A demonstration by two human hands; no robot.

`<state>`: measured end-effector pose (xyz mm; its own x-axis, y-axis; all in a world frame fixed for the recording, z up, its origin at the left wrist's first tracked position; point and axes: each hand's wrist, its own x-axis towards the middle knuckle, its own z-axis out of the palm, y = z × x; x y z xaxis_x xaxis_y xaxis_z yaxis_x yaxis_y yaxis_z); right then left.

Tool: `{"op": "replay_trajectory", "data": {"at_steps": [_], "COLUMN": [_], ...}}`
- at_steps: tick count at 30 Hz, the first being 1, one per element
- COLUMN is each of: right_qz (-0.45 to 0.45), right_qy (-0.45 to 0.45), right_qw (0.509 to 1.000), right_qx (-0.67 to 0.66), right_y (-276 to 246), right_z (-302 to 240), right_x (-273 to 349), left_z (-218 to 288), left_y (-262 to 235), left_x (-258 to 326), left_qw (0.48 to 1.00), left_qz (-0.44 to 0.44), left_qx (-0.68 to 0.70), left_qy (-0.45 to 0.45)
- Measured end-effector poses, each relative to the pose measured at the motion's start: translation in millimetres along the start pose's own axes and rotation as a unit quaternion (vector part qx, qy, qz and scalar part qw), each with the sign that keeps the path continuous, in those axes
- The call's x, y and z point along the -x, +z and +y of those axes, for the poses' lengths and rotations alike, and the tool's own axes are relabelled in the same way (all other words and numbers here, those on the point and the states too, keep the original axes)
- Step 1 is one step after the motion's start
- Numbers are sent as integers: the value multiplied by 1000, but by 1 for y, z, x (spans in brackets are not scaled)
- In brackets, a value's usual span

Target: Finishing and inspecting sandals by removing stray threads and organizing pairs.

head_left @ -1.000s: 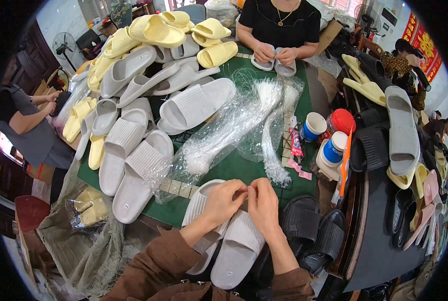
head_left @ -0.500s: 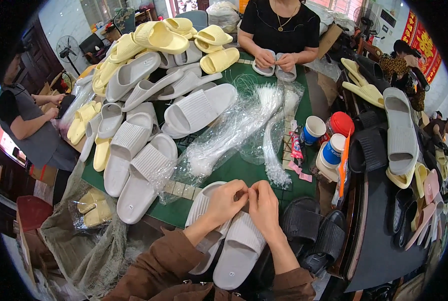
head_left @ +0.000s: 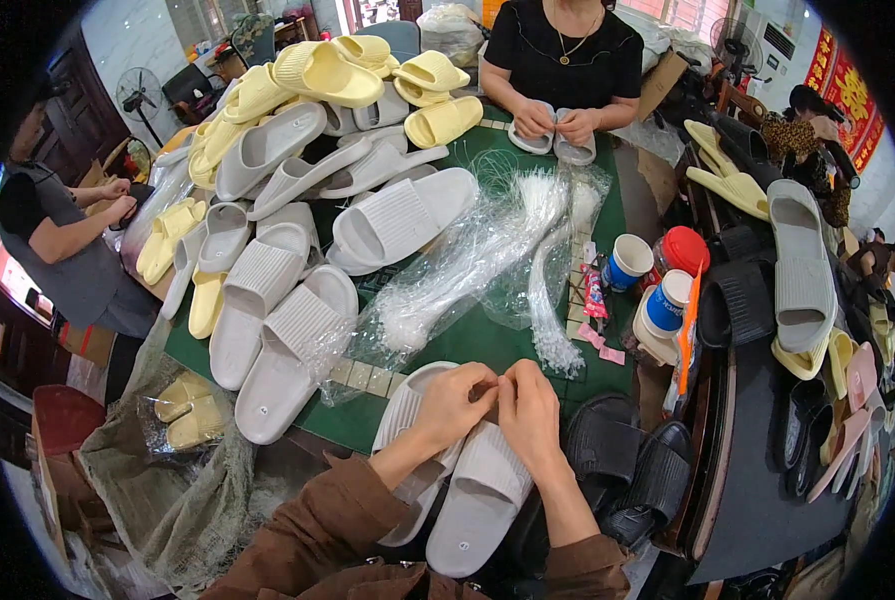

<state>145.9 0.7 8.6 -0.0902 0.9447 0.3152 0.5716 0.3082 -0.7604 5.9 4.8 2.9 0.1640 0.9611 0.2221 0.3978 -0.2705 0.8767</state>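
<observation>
Grey slippers (head_left: 477, 490) pinched by both hands (head_left: 497, 405) together, beside clear plastic bags (head_left: 467, 280).

My left hand (head_left: 454, 402) and right hand (head_left: 529, 412) covered the toe ends of the pale grey ribbed foam slippers (head_left: 477, 495), and whatever my fingertips pinched between them was too small to tell.
</observation>
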Motion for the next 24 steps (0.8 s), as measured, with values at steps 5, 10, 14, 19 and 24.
{"op": "replay_trajectory", "data": {"at_steps": [5,10,14,19,24], "right_qz": [-4,2,7,3,30], "right_qy": [-13,7,3,-4,-6], "right_qw": [1000,1000,1000,1000,999], "right_qx": [7,-10,8,17,23], "right_y": [-1,1,2,0,0], "right_z": [1,1,0,0,-3], "right_x": [-1,1,1,1,2], "left_z": [0,4,1,-3,4], "left_y": [0,0,-1,1,-2], "left_x": [-1,-2,-2,-2,-4], "left_qw": [1000,1000,1000,999,999], "left_qz": [3,-5,-9,0,-1], "left_qx": [-9,17,-27,-32,-12], "left_qy": [6,-14,7,40,39]}}
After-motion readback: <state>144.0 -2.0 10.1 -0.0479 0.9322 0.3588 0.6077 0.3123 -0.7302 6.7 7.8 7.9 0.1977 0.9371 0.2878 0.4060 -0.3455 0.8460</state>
